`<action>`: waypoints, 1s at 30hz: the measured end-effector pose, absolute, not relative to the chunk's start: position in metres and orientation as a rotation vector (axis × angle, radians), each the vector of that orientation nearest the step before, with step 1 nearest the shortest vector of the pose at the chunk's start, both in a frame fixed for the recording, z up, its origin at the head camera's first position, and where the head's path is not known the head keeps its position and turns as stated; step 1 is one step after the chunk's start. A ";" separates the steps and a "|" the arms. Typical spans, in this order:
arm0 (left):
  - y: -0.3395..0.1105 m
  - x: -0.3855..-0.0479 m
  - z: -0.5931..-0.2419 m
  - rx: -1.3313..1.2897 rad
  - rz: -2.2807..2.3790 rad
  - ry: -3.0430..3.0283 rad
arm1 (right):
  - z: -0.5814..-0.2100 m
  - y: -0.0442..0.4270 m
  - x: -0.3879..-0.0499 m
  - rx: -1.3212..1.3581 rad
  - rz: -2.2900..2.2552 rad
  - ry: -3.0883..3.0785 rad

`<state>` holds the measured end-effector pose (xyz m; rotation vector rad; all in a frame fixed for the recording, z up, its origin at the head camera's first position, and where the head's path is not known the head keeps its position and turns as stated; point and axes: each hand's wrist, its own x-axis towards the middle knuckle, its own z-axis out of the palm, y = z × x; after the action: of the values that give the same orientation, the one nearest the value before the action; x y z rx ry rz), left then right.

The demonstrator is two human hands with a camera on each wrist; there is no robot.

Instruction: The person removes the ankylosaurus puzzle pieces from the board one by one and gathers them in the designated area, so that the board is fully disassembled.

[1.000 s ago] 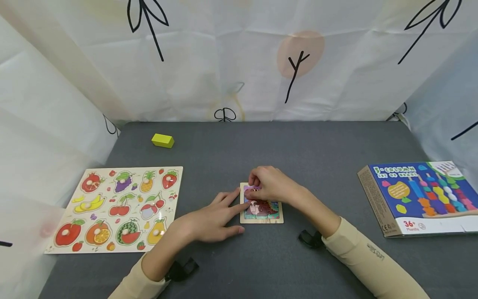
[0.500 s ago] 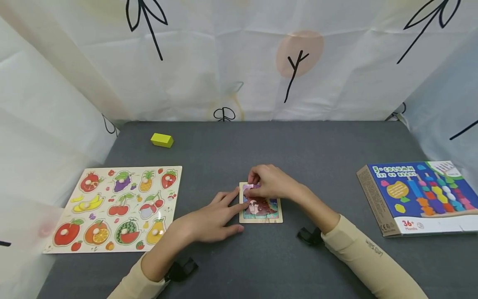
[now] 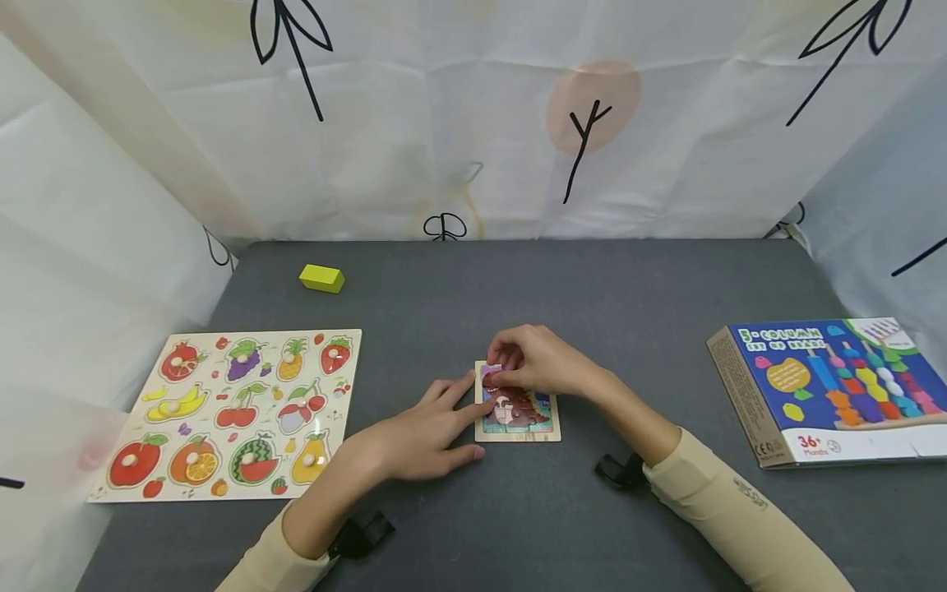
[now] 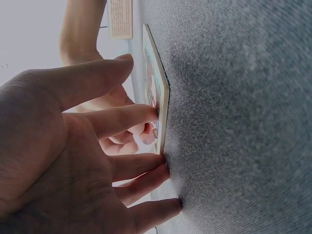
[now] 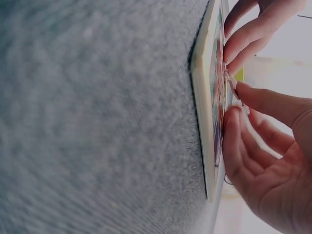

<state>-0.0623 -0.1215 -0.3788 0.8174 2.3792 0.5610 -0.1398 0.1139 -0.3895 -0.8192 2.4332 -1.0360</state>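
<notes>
A small wooden puzzle board (image 3: 518, 437) with a reddish-brown picture lies flat at the middle of the table. My left hand (image 3: 414, 436) is spread at its left side; the index fingertip touches the picture, and other fingertips rest at the board's edge and on the cloth. Over the board's upper part is my right hand (image 3: 547, 362). In the right wrist view, the right hand (image 5: 273, 156) pinches a thin puzzle piece (image 5: 232, 84), tilted above the board (image 5: 200, 73). The fingers partly hide that piece.
A fruit-picture board (image 3: 355, 395) lies on the left of the grey table. Behind it sits a yellow-green block (image 3: 321, 279). On the right is a blue and white toy box (image 3: 851, 386). Dark wrist straps (image 3: 361, 534) show near the sleeves, and pale curtains (image 3: 444, 123) hang around the table.
My right hand has shifted slightly to the left and up over the board, showing a bit more of the picture. The left hand stays in place.
</notes>
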 end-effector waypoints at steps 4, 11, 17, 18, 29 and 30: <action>-0.121 -0.062 -0.380 0.810 0.567 2.380 | -0.391 0.117 -0.141 -0.791 -1.133 2.354; -0.119 -0.061 -0.380 0.792 0.574 2.389 | -0.392 0.126 -0.143 -0.781 -1.231 2.279; -0.118 -0.061 -0.380 0.784 0.552 2.400 | -0.390 0.144 -0.142 -0.741 -1.297 2.248; -0.118 -0.061 -0.380 0.779 0.548 2.402 | -0.389 0.148 -0.143 -0.731 -1.303 2.249; -0.118 -0.060 -0.379 0.763 0.538 2.398 | -0.388 0.198 -0.145 -0.611 -1.322 2.318; -0.118 -0.060 -0.379 0.760 0.539 2.398 | -0.388 0.202 -0.146 -0.598 -1.321 2.318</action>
<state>-0.0597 -0.1181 -0.3793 0.7602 2.3977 0.5394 -0.1456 0.2018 -0.3881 -0.5985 2.3181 -1.3206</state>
